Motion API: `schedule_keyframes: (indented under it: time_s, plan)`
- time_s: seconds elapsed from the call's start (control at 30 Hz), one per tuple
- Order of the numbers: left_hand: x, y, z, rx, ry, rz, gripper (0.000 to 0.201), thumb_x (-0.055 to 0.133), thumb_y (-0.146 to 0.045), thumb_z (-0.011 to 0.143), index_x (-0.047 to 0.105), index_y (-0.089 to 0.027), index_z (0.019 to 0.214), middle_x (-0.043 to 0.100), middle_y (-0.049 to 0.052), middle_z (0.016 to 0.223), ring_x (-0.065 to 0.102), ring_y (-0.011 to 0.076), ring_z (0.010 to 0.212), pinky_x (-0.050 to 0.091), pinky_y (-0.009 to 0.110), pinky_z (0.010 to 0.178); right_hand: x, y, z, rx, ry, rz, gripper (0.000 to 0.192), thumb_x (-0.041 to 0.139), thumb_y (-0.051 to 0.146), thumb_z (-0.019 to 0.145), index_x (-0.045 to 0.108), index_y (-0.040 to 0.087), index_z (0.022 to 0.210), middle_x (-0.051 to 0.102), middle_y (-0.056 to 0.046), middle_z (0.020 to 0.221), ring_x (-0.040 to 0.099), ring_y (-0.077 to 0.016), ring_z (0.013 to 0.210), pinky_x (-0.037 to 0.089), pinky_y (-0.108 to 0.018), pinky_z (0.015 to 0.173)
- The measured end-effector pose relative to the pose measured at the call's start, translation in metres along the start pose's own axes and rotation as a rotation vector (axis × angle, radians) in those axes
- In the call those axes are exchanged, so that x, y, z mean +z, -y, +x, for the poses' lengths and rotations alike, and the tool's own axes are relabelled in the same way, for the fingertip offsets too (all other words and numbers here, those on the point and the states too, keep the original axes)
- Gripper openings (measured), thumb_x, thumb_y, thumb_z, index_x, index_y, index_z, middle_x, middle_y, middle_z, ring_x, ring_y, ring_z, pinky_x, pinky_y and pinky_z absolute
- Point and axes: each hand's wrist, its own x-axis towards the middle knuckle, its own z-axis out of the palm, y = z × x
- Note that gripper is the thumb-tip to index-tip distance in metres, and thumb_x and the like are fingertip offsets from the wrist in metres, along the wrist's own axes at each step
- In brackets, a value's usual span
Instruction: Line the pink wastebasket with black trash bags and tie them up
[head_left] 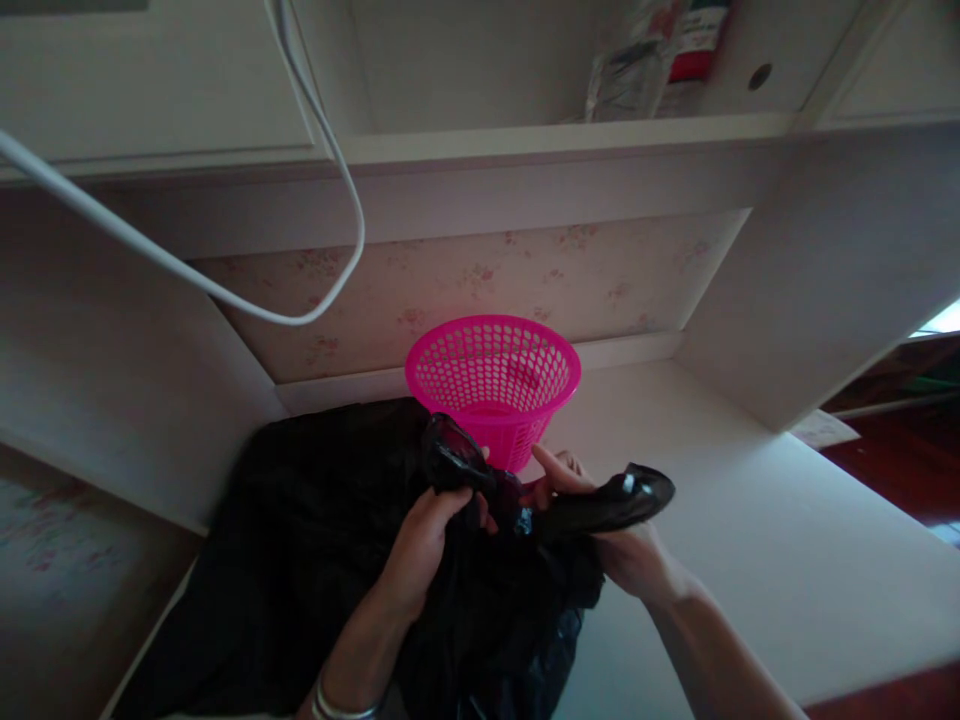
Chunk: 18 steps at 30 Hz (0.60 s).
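On a white desk top (675,450), beneath a raised shelf (525,148), two bare hands are at work on a black plastic bag (510,600), as seen in the head view. The left hand (420,535) has its thumb and fingers closed on a bunched, glossy part of the bag; a metal bracelet (324,706) circles the wrist on that side. The right hand (634,560) grips a second gathered strip, which sticks out toward the right with its rounded end free. Both sets of fingers are narrow and pressed on the plastic, near each other at the middle of the scene. Below the hands the body of the bag hangs in dark folds, and black material spreads leftward across the desk top (whether it is all one piece cannot be told). Just beyond the hands stands a pink basket (517,435), upright and pierced with holes, near the flowered wallpaper (480,275) at the back. A white cable (300,320) loops down at the upper left, in front of the shelf. On the shelf, toward the right, a clear package (626,85) is beside a red-and-white container (694,55), both partly cut off by the upper edge.
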Motion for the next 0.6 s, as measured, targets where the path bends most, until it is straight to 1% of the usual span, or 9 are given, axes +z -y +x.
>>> schedule_keyframes:
  time_s: [0.07,0.13,0.17,0.23,0.3,0.37,0.43,0.5,0.6]
  plan:
    - [0.004,0.002,0.003,0.075,-0.039,0.012,0.034,0.085,-0.038,0.074,0.064,-0.018,0.091,0.072,-0.001,0.066,0.070,0.0172,0.064,0.056,0.029,0.069,0.003,-0.002,-0.002,-0.053,-0.022,-0.115,0.062,0.065,0.056,0.099,0.052,0.035,0.157,0.069,-0.006,0.115,0.067,-0.0243,0.113,0.049,-0.042,0.105]
    - [0.007,0.003,0.005,0.143,-0.052,0.029,0.041,0.088,-0.034,0.072,0.057,-0.023,0.096,0.068,-0.007,0.061,0.065,0.0142,0.053,0.056,0.026,0.060,0.011,0.000,-0.002,-0.131,-0.034,-0.108,0.051,0.070,0.053,0.098,0.057,0.035,0.143,0.071,-0.004,0.106,0.070,-0.0229,0.100,0.055,-0.040,0.093]
    - [0.008,0.004,0.005,0.169,-0.053,0.041,0.044,0.089,-0.033,0.072,0.052,-0.025,0.094,0.063,-0.011,0.056,0.059,0.0121,0.045,0.051,0.023,0.051,0.016,0.001,-0.002,-0.184,-0.060,-0.102,0.041,0.074,0.049,0.096,0.060,0.035,0.131,0.071,-0.003,0.101,0.069,-0.0212,0.092,0.057,-0.036,0.085]
    - [0.009,0.006,0.006,0.192,-0.050,0.064,0.048,0.089,-0.036,0.075,0.043,-0.028,0.087,0.050,-0.016,0.047,0.041,0.0084,0.031,0.032,0.017,0.035,0.025,0.006,-0.001,-0.267,-0.142,-0.163,0.024,0.077,0.041,0.094,0.062,0.030,0.109,0.071,-0.002,0.094,0.068,-0.0182,0.084,0.056,-0.029,0.075]
    - [0.009,0.007,0.005,0.185,-0.042,0.079,0.053,0.089,-0.041,0.075,0.039,-0.027,0.080,0.040,-0.018,0.044,0.029,0.0054,0.029,0.020,0.016,0.033,0.032,0.011,0.002,-0.306,-0.214,-0.281,0.017,0.079,0.037,0.094,0.068,0.026,0.102,0.073,-0.004,0.095,0.070,-0.0188,0.086,0.057,-0.028,0.075]
    - [0.010,0.009,0.004,0.168,-0.039,0.093,0.048,0.091,-0.042,0.074,0.046,-0.025,0.080,0.046,-0.015,0.049,0.034,0.0044,0.034,0.024,0.016,0.037,0.036,0.015,0.006,-0.323,-0.222,-0.392,0.016,0.079,0.036,0.093,0.075,0.024,0.103,0.077,-0.007,0.099,0.074,-0.0226,0.092,0.061,-0.032,0.082]
    - [0.011,0.009,0.000,0.135,-0.025,0.098,0.037,0.089,-0.042,0.077,0.059,-0.022,0.086,0.061,-0.008,0.061,0.051,0.0069,0.047,0.038,0.017,0.048,0.039,0.017,0.009,-0.330,-0.193,-0.447,0.020,0.079,0.035,0.093,0.080,0.025,0.110,0.080,-0.009,0.102,0.076,-0.0250,0.094,0.063,-0.033,0.084]
    - [0.011,0.008,-0.004,0.093,0.023,0.058,0.030,0.084,-0.040,0.080,0.067,-0.020,0.094,0.073,-0.001,0.079,0.066,0.0127,0.068,0.049,0.022,0.064,0.041,0.019,0.008,-0.295,-0.162,-0.467,0.024,0.078,0.036,0.093,0.082,0.027,0.115,0.082,-0.009,0.107,0.078,-0.0257,0.096,0.064,-0.033,0.086]
    - [0.009,0.007,-0.009,0.050,0.065,-0.017,0.029,0.078,-0.031,0.078,0.070,-0.020,0.104,0.077,0.001,0.092,0.071,0.0190,0.084,0.054,0.030,0.081,0.042,0.022,-0.001,-0.207,-0.138,-0.446,0.037,0.074,0.047,0.096,0.079,0.029,0.128,0.080,-0.010,0.123,0.076,-0.0297,0.110,0.062,-0.040,0.097]
